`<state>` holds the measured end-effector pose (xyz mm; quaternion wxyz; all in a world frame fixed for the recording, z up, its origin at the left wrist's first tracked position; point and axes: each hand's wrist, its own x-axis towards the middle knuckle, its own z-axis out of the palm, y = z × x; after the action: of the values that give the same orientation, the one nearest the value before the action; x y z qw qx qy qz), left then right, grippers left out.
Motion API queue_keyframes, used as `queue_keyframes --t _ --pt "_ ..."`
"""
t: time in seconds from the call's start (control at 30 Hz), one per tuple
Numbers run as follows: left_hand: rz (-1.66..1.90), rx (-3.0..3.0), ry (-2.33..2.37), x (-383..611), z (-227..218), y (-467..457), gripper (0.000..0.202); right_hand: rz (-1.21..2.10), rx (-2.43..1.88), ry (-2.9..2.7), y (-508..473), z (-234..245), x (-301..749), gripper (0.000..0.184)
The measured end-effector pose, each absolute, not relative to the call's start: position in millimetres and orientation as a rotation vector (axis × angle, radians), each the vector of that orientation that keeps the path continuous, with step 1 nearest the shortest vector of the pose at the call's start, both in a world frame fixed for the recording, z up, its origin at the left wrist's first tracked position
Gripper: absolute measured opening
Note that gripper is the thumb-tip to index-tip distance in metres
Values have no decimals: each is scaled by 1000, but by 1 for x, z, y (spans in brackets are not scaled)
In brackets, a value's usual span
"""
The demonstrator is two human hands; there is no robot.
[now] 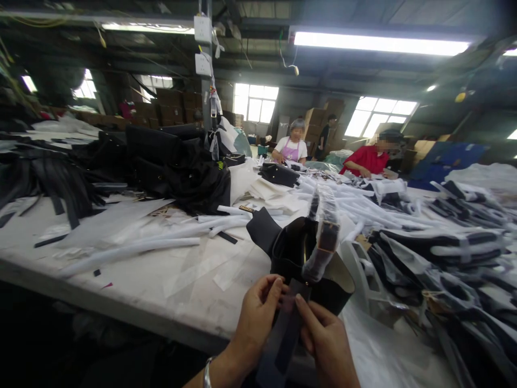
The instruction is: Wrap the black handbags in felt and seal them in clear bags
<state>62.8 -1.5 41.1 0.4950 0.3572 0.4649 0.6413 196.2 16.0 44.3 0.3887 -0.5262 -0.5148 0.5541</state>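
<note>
Grips dark strip [286,339] w/ L hand [260,307] & R hand [326,331], w/ thumbs and fingertips clamped nr its upper end, right at 6 o'clock of open black bag [293,253]. Has bag at near edge of white tabletop [141,285], w/ plastic-wrapped handle [326,234] rising at its 1 o'clock; shows pile of black bags [153,161] at 10 o'clock, plus co-worker's red sleeve [357,158] well back, approx 1.

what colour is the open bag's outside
The open bag is black outside, seen in the head view.
</note>
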Motion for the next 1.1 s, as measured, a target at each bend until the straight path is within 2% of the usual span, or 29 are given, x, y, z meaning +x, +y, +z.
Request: queue_keyframes --t 0.27,0.43,0.6,0.73,0.8,0.97,1.1 --pt "1487 946 1121 76 16 -19 36 1364 -1228 -1140 25 37 185 48" --pt "1454 916 1095 70 31 -15 30 1503 -1104 -801 21 48 170 47" --pt "1391 1255 1365 40 60 -22 16 1699 -905 -491 9 50 152 46" --pt "1278 1409 1449 24 64 -28 13 1746 -895 -569 8 48 146 42" --pt "1265 1358 1425 26 57 -27 13 1689 -966 -666 11 46 149 41" --pt "1449 1062 1253 44 36 -13 31 1596 -1043 -694 16 48 153 45" --pt "1526 960 1221 54 36 -5 29 1569 -1043 -694 17 50 154 46"
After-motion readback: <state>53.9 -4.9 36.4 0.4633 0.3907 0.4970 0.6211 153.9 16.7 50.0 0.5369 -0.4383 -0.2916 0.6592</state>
